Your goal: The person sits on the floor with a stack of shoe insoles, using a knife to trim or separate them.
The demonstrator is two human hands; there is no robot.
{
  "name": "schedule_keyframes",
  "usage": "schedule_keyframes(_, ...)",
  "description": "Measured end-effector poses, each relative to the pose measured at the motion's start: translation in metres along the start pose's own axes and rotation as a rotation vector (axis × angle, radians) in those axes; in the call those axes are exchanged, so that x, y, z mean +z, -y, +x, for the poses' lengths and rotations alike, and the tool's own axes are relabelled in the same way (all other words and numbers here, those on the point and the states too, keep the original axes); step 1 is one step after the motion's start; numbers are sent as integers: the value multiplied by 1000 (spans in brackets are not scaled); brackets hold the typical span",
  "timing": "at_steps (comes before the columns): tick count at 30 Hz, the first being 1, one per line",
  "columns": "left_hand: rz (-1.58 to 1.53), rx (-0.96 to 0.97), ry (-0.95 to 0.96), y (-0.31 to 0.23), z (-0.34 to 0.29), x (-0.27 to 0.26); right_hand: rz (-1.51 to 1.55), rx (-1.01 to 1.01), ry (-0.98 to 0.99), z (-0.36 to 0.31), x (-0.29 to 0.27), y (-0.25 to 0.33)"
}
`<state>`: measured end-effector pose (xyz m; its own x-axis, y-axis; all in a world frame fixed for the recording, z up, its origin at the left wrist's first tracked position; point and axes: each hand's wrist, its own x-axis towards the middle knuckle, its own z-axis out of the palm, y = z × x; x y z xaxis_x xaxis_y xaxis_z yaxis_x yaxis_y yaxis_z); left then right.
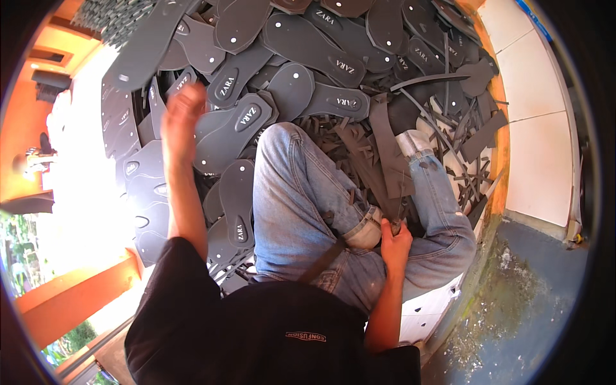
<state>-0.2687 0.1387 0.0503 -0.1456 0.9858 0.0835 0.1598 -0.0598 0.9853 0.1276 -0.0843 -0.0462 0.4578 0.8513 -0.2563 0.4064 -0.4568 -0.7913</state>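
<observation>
My left hand [185, 109] is raised over the pile at the left, its fingers smeared by motion. Just beyond it, a dark grey sandal sole [142, 48] looks blurred too; whether the fingers touch it I cannot tell. By my ankle, my right hand [396, 244] is closed around a slim-bladed hand tool [396, 226], its thin metal blade pointing away from me. The exact kind of tool is too small to make out. A long dark strip of sole material [387, 151] lies just past the blade.
Dark soles with pale printing [314, 48] heap up in front and to the left. Narrow offcuts [459, 138] litter the floor at right, beside a white tiled wall [539, 141]. My crossed, jeans-clad legs [295, 199] occupy the middle. An orange post [77, 289] stands at lower left.
</observation>
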Motion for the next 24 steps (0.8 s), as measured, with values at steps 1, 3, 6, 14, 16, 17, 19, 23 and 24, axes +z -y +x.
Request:
schedule_keyframes(1,164,-85,-76,8,-26,11,4,5,-5,-3,2,-3)
schedule_keyframes(3,464,-165,-110,54,-70,-3,-25,4,15,-5,4,-1)
schedule_keyframes(6,560,-232,-324,82,-126,-27,-79,17,48,-3,1,-3)
schedule_keyframes(14,960,-48,-698,77,-147,-193,-131,47,62,-3,-3,-4)
schedule_keyframes(16,1090,-277,-660,115,-158,-273,-161,34,58,-3,-1,-8)
schedule_keyframes(17,1145,-555,-640,126,-163,-287,-167,27,53,-2,-2,-9)
schedule_keyframes(19,1266,-627,-552,162,-188,-369,-134,10,76,-2,7,-7)
schedule_keyframes(23,1085,-752,-461,152,-178,-367,-179,-3,49,-3,9,-11)
schedule_keyframes(24,974,-721,-535,140,-165,-326,-217,18,43,-4,1,-9)
